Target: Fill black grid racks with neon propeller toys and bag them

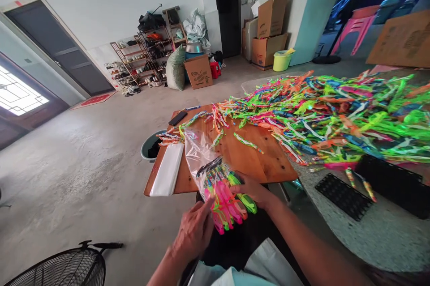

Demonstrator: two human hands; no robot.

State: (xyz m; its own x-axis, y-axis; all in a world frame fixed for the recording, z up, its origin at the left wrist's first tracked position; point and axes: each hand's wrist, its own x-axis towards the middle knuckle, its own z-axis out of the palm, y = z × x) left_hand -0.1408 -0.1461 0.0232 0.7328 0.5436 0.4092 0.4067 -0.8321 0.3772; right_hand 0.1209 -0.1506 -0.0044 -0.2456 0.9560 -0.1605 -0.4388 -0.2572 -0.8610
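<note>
A bundle of neon plastic toys point(225, 203) in pink, green and orange is between my hands at the table's near edge. Their thin striped ends lie inside a clear plastic bag point(199, 149), which stretches away over the wood. A black strip point(208, 166) lies across those ends. My left hand point(196, 228) is closed at the near left side, its fingers pinching the bag's edge beside the pink toys. My right hand point(251, 189) wraps the right side of the bundle, against the green toys; some of its fingers are hidden.
A white stack of flat bags point(167, 169) lies on the wooden table point(272, 160), with a phone point(178, 117) farther back. A large heap of similar toys point(336, 116) covers the right-hand table. Black trays point(344, 194) sit nearer. A fan point(63, 268) stands lower left.
</note>
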